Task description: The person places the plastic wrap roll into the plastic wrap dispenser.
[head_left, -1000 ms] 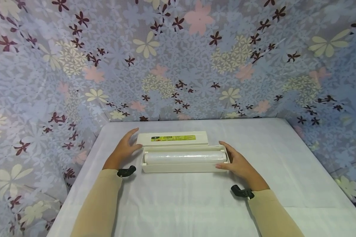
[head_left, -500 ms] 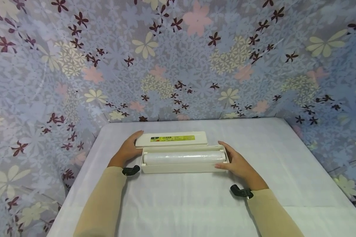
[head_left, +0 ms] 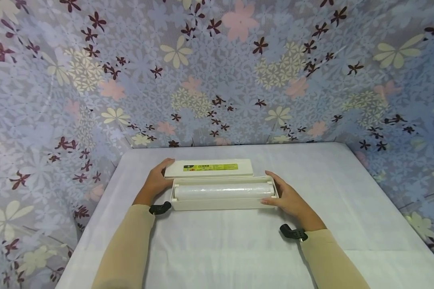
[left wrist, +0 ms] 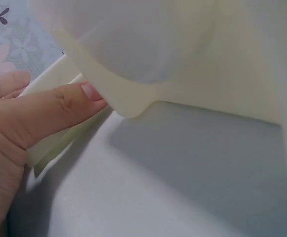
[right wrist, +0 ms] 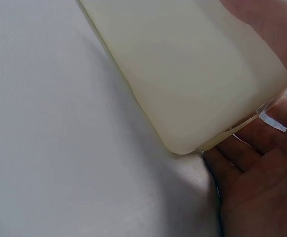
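Note:
A long white plastic box (head_left: 220, 204) lies crosswise on the table, its top off. Inside rests a roll of cling film (head_left: 220, 191). Directly behind the box is its white lid (head_left: 173, 170), with a yellow-green label (head_left: 217, 167) facing up. My left hand (head_left: 156, 180) grips the left end of the lid; in the left wrist view the thumb (left wrist: 59, 108) lies along the lid's near side, close to the box end. My right hand (head_left: 291, 200) holds the right end of the box, thumb in front and fingers behind. The box hides some fingertips.
A white cloth (head_left: 231, 249) covers the table. Behind and to both sides hangs a floral curtain (head_left: 217, 80), close to the table's far edge. Black wrist mounts (head_left: 293, 232) stick inward from both sleeves.
My left hand has moved right and forward and taken hold of the lid's left end, which had stood between spread fingers. My right hand keeps its hold on the box.

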A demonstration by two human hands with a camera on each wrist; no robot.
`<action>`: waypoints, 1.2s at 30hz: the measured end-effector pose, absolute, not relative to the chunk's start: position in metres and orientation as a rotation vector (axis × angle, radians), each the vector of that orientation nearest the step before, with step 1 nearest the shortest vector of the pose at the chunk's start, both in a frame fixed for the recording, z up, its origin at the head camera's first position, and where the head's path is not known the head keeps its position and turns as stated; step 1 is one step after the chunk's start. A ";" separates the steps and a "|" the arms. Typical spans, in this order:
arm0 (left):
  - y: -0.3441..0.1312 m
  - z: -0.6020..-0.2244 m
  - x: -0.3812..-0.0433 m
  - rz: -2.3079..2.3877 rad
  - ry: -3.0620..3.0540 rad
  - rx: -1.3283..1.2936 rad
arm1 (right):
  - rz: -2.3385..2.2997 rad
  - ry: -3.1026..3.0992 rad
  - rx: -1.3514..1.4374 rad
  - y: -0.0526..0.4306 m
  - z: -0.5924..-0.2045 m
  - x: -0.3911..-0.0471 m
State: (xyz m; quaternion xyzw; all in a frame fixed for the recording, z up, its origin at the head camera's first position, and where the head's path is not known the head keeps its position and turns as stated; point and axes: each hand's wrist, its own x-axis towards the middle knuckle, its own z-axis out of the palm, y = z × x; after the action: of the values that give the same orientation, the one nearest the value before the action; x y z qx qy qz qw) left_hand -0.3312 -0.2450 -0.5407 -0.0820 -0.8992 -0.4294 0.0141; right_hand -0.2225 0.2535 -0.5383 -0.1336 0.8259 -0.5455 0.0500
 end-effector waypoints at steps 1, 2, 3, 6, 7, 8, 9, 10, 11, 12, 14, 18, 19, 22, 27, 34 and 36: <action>-0.245 -0.540 -0.331 -1.346 -2.785 -0.261 | -1.663 2.516 -0.409 0.253 -0.538 -0.223; -0.245 -0.539 -0.330 -1.355 -2.773 -0.262 | -1.662 2.520 -0.410 0.253 -0.538 -0.223; -0.245 -0.538 -0.329 -1.364 -2.765 -0.266 | -1.660 2.524 -0.411 0.253 -0.539 -0.223; -0.244 -0.535 -0.328 -1.385 -2.760 -0.265 | -1.668 2.524 -0.416 0.253 -0.539 -0.223; -0.244 -0.534 -0.328 -1.396 -2.761 -0.261 | -1.670 2.524 -0.419 0.253 -0.539 -0.223; -0.244 -0.534 -0.328 -1.407 -2.761 -0.254 | -1.675 2.523 -0.421 0.253 -0.540 -0.223; -0.244 -0.533 -0.328 -1.423 -2.759 -0.250 | -1.678 2.520 -0.424 0.253 -0.540 -0.223; -0.245 -0.533 -0.327 -1.437 -2.755 -0.241 | -1.681 2.519 -0.426 0.253 -0.541 -0.223; -0.245 -0.533 -0.327 -1.453 -2.747 -0.230 | -1.683 2.518 -0.428 0.253 -0.541 -0.223; -0.245 -0.533 -0.326 -1.478 -2.734 -0.224 | -1.684 2.517 -0.428 0.253 -0.541 -0.223; -0.245 -0.534 -0.325 -1.517 -2.702 -0.215 | -1.685 2.519 -0.423 0.253 -0.542 -0.222; -0.244 -0.536 -0.323 -1.588 -2.624 -0.224 | -1.682 2.525 -0.401 0.252 -0.540 -0.221; -0.243 -0.537 -0.322 -1.598 -2.609 -0.228 | -1.686 2.521 -0.395 0.251 -0.539 -0.220; -0.242 -0.538 -0.320 -1.626 -2.579 -0.241 | -1.691 2.516 -0.381 0.250 -0.538 -0.218; -0.241 -0.538 -0.317 -1.662 -2.541 -0.250 | -1.683 2.519 -0.380 0.249 -0.538 -0.216; -0.241 -0.539 -0.316 -1.637 -2.501 -0.256 | -1.684 2.518 -0.386 0.248 -0.538 -0.214; -0.241 -0.539 -0.316 -1.610 -2.494 -0.260 | -1.678 2.522 -0.380 0.247 -0.538 -0.213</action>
State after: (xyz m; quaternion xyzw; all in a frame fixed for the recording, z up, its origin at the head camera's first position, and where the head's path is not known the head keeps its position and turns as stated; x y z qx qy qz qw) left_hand -0.3160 -0.2414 -0.5391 -0.0870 -0.8342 -0.5385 0.0805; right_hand -0.2129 0.2474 -0.5381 -0.1244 0.8253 -0.5491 0.0445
